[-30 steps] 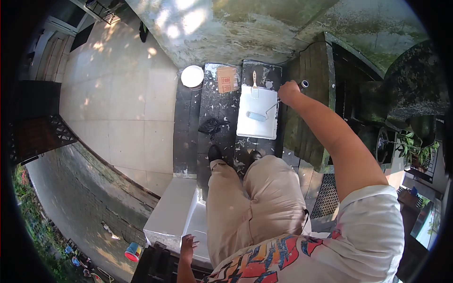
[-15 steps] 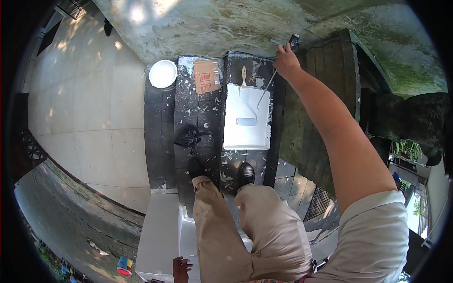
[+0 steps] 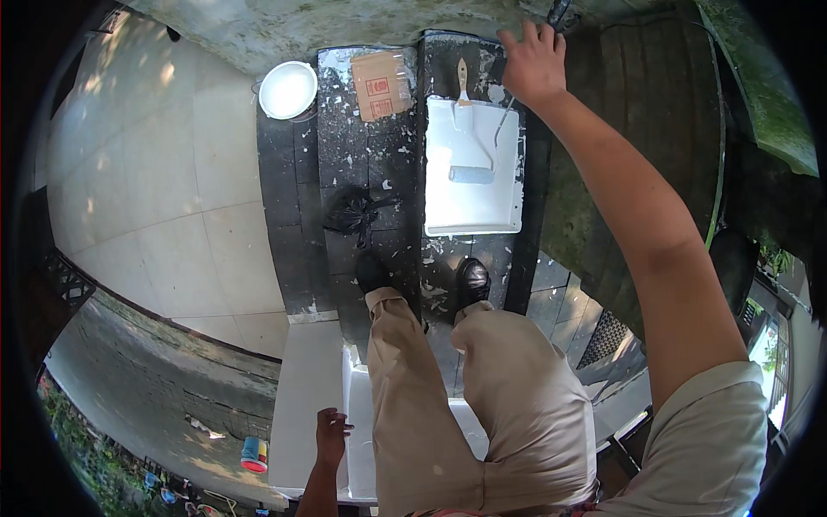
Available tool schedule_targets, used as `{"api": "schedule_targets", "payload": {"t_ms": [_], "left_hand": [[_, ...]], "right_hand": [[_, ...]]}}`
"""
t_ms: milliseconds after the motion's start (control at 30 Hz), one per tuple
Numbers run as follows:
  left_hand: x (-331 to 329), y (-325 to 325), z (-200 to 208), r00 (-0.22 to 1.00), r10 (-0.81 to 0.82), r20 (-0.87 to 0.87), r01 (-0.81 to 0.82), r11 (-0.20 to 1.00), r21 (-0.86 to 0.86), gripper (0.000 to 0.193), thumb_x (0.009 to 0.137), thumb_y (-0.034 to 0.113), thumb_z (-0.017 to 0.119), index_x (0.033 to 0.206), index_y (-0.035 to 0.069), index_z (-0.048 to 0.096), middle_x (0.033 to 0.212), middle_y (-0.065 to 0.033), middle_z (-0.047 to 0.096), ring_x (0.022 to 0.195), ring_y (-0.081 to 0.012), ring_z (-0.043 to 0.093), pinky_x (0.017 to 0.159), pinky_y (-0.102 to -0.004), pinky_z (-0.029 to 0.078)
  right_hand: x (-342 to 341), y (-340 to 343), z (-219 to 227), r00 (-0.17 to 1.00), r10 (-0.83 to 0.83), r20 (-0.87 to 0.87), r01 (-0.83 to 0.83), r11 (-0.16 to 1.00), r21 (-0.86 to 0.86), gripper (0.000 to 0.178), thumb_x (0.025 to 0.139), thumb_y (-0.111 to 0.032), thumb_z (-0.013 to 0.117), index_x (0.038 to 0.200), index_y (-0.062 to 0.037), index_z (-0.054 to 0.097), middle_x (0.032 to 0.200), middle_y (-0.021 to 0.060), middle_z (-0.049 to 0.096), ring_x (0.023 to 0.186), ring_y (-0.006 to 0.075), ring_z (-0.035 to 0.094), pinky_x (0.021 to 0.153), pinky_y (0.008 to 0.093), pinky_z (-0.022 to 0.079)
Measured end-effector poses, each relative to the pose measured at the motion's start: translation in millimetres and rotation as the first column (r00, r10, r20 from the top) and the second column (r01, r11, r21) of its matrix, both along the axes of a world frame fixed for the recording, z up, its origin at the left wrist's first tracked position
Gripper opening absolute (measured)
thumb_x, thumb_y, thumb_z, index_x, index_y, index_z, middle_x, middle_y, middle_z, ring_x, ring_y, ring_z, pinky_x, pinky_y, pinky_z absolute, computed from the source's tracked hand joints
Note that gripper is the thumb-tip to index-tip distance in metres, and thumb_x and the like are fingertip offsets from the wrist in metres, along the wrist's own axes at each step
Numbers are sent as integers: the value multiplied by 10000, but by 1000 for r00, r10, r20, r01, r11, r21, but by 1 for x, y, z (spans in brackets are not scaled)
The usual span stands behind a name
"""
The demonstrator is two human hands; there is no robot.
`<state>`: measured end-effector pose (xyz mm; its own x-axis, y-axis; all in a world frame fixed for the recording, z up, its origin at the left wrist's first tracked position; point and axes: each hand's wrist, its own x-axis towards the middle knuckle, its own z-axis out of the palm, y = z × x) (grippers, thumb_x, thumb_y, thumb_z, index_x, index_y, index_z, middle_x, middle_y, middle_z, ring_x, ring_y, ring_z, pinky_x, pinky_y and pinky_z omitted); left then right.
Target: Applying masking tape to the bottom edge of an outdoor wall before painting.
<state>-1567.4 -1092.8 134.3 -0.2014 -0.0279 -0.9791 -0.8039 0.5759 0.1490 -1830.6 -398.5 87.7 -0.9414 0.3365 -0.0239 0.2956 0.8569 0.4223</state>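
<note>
My right hand [image 3: 536, 67] reaches far forward and is closed around the handle of a paint roller [image 3: 472, 175]. The handle's dark end shows just beyond my fingers. The roller's thin metal rod runs down from my hand into a white paint tray [image 3: 516, 207], where the pale roller sleeve lies on the white paint. A flat paintbrush [image 3: 463, 82] with a wooden handle rests at the tray's far end. My left hand [image 3: 332, 435] hangs low beside my left leg, its fingers loosely bent and apart, with nothing seen in it.
A bucket of white paint [image 3: 289, 90] stands at the far left of the dark, paint-spattered steps [image 3: 345, 164]. Flattened cardboard [image 3: 381, 86] and a knotted black plastic bag [image 3: 351, 212] lie right of it. A stained wall [image 3: 345, 21] rises ahead.
The view has shifted, so the tray and bucket sit higher in the picture. More of my left hand and forearm shows. My right hand still holds the roller, whose sleeve stays in the tray.
</note>
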Motion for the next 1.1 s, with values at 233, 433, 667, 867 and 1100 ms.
{"api": "schedule_targets", "payload": {"t_ms": [233,433,667,867,1100], "left_hand": [[-119,99,-80,979,-2,-204,45,977,209,293,993,208,548,1209,37,447,1011,-87,590,806,-177,646,658,-290,508],[-137,109,-101,964,-61,-259,115,973,200,311,994,241,550,1207,41,443,1005,-84,591,799,-175,651,660,-289,505],[-81,73,-94,979,-129,-161,155,975,159,294,988,223,551,1192,46,434,1000,-78,591,764,-174,659,622,-280,503],[-57,44,-85,990,-102,-99,108,992,60,278,982,198,546,1183,44,431,992,-80,588,740,-174,659,598,-285,503],[-54,58,-118,966,-195,-167,201,979,16,296,968,213,587,1166,31,463,993,-117,591,716,-180,660,579,-290,511]], "right_hand": [[36,22,-52,543,-725,-423,332,648,-685,496,894,-307,638,1270,-5,525,1246,214,558,1180,383,505,1022,447,402],[8,56,-83,537,-818,-206,187,354,-916,139,923,-102,530,990,-19,619,762,145,610,668,261,580,604,394,453],[22,87,-121,604,-725,-330,177,526,-832,291,928,-224,585,1107,5,594,1004,141,692,964,315,663,866,365,505],[20,45,-99,594,-768,-241,292,484,-825,353,884,-152,559,1194,16,542,1142,225,656,1113,384,616,964,403,479],[22,41,-101,586,-804,-102,453,429,-781,340,844,-130,554,1146,23,581,1146,240,657,1138,393,606,979,409,473]]}}
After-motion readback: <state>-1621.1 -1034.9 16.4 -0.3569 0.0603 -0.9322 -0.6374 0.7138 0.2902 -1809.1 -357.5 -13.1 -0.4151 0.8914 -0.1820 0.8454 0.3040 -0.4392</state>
